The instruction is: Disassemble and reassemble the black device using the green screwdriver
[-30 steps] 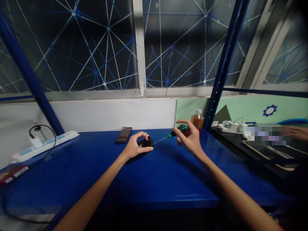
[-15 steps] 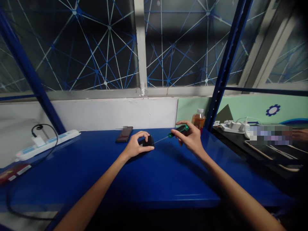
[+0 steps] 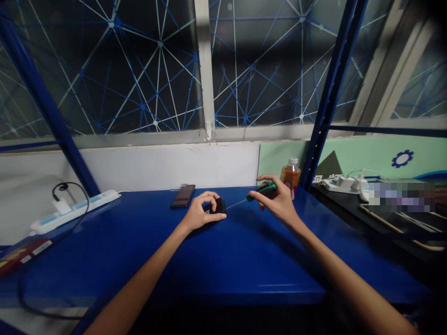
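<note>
Box [image 3: 219,205] sits just below the centre of the frame, on or just above the desk [image 3: 244,256], clasped between the thumb and curled fingers of the left hand [image 3: 199,212]. Right hand [image 3: 279,197] holds the driver [image 3: 262,190] by its handle, fingers loosely curled around it; the shaft slants down-left, tip at the box's right end. Whether the tip is seated cannot be told. Step in hand, as judged: driver work at that end. Next move calls for a steady box and an aligned shaft
</note>
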`<state>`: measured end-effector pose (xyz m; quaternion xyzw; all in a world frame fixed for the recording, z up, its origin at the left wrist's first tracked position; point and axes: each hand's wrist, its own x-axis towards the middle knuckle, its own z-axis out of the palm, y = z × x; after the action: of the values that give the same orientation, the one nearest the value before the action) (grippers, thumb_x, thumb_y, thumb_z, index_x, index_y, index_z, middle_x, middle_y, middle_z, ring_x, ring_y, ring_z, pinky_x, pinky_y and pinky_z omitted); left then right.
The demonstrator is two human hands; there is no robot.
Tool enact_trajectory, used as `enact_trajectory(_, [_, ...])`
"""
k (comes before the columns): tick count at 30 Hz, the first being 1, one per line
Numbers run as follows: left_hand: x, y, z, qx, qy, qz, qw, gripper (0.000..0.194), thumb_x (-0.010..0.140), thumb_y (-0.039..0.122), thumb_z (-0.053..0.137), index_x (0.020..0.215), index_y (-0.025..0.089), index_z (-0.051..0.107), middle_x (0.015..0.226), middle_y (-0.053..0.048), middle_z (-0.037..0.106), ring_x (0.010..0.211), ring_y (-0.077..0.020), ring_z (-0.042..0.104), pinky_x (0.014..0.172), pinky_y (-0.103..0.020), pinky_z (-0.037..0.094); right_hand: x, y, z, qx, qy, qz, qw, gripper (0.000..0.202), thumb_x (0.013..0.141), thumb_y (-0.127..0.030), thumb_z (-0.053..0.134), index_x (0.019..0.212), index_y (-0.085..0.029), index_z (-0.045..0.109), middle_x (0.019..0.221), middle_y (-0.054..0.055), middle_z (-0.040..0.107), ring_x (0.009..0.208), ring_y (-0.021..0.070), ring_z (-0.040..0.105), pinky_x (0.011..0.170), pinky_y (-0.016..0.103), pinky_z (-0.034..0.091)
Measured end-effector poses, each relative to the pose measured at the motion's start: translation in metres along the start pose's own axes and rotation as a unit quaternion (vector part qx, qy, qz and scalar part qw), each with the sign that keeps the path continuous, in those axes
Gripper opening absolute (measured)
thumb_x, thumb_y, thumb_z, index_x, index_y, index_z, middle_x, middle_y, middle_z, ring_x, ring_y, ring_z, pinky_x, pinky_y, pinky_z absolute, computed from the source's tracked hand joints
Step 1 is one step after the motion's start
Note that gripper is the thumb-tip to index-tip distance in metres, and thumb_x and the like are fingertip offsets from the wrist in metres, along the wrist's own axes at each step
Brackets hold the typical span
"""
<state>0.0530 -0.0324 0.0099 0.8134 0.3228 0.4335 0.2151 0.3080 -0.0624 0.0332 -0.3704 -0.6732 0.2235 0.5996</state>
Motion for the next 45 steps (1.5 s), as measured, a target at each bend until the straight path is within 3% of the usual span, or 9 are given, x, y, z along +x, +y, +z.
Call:
enact_trajectory(5, [-0.001, 0.001, 0.000, 0.001, 0.001, -0.008, 1.000, 0.034, 0.065, 0.034, 0.080, 0.058, 0.017, 0.051, 0.106, -0.009, 0.062, 0.100, -0.0246, 0.061, 0.095, -0.043, 0.041, 0.001, 0.005, -0.001, 0.092, -0.044, -0.006, 0.995, 0.038, 0.081, -0.037, 0.066, 0.108, -0.023, 0.044, 0.083, 0.000, 0.063, 0.043, 0.0094, 0.056, 0.044, 0.026, 0.049])
enact_trajectory(11, [0.000, 0.000, 0.001, -0.003, 0.000, -0.003, 1.000, 0.034, 0.064, 0.033, 0.081, 0.058, 0.016, 0.051, 0.105, -0.009, 0.062, 0.098, -0.0239, 0.061, 0.094, -0.042, 0.042, 0.001, 0.009, 0.001, 0.033, 0.015, 0.020, 0.999, 0.041, 0.076, -0.039, 0.073, 0.103, -0.022, 0.048, 0.055, -0.008, 0.053, 0.033, 0.0103, 0.050, 0.031, 0.021, 0.038])
enact_trajectory(18, [0.000, -0.001, 0.001, -0.003, 0.000, -0.008, 1.000, 0.035, 0.064, 0.035, 0.081, 0.058, 0.017, 0.051, 0.106, -0.010, 0.063, 0.100, -0.0244, 0.061, 0.093, -0.043, 0.042, 0.001, 0.012, 0.001, 0.100, -0.029, 0.011, 0.994, 0.039, 0.082, -0.042, 0.064, 0.109, -0.023, 0.044, 0.072, -0.002, 0.062, 0.039, 0.0103, 0.055, 0.039, 0.024, 0.045])
enact_trajectory(24, [0.000, 0.001, -0.001, -0.011, 0.008, -0.012, 1.000, 0.035, 0.064, 0.036, 0.080, 0.059, 0.017, 0.051, 0.107, -0.010, 0.063, 0.100, -0.0245, 0.061, 0.095, -0.045, 0.041, -0.001, 0.009, 0.002, 0.019, 0.024, 0.006, 1.000, 0.043, 0.080, -0.042, 0.068, 0.113, -0.021, 0.050, 0.046, -0.009, 0.050, 0.035, 0.0120, 0.051, 0.038, 0.023, 0.043])
enact_trajectory(31, [0.001, 0.000, 0.000, -0.029, 0.012, -0.012, 0.999, 0.036, 0.065, 0.035, 0.079, 0.065, 0.018, 0.048, 0.106, -0.008, 0.063, 0.101, -0.0238, 0.061, 0.095, -0.042, 0.042, -0.002, 0.006, 0.004, 0.116, -0.014, -0.009, 0.993, 0.044, 0.086, -0.042, 0.060, 0.122, -0.023, 0.042, 0.086, 0.002, 0.065, 0.043, 0.0095, 0.056, 0.041, 0.024, 0.046])
enact_trajectory(35, [0.001, 0.000, 0.002, -0.043, 0.015, -0.021, 0.999, 0.042, 0.062, 0.037, 0.082, 0.078, 0.020, 0.047, 0.102, -0.007, 0.064, 0.098, -0.0233, 0.061, 0.093, -0.041, 0.045, -0.002, 0.007, 0.004, 0.069, 0.020, -0.001, 0.997, 0.042, 0.083, -0.042, 0.064, 0.116, -0.022, 0.047, 0.055, -0.007, 0.054, 0.037, 0.0106, 0.051, 0.038, 0.023, 0.044])
enact_trajectory(39, [0.001, -0.002, 0.003, -0.036, 0.019, -0.027, 0.999, 0.045, 0.062, 0.038, 0.082, 0.085, 0.021, 0.047, 0.099, -0.006, 0.064, 0.095, -0.0232, 0.062, 0.093, -0.042, 0.045, -0.002, 0.006, 0.000, 0.033, 0.021, 0.017, 0.999, 0.033, 0.085, -0.045, 0.061, 0.106, -0.020, 0.053, 0.047, -0.008, 0.048, 0.035, 0.0103, 0.049, 0.036, 0.021, 0.041])
enact_trajectory(41, [0.001, -0.005, 0.003, -0.036, 0.024, -0.029, 0.999, 0.045, 0.062, 0.038, 0.081, 0.087, 0.021, 0.048, 0.099, -0.005, 0.063, 0.095, -0.0232, 0.062, 0.093, -0.042, 0.046, -0.001, 0.006, -0.001, 0.059, -0.009, 0.019, 0.998, 0.033, 0.088, -0.043, 0.056, 0.111, -0.020, 0.050, 0.052, -0.007, 0.052, 0.037, 0.0104, 0.051, 0.040, 0.022, 0.043])
enact_trajectory(45, [0.001, -0.008, 0.003, -0.040, 0.032, -0.032, 0.998, 0.045, 0.063, 0.038, 0.081, 0.088, 0.022, 0.048, 0.099, -0.005, 0.062, 0.095, -0.0231, 0.061, 0.093, -0.041, 0.045, 0.000, 0.008, -0.001, 0.112, -0.038, 0.014, 0.993, 0.039, 0.086, -0.038, 0.058, 0.118, -0.022, 0.044, 0.084, 0.002, 0.064, 0.044, 0.0096, 0.056, 0.040, 0.023, 0.045])
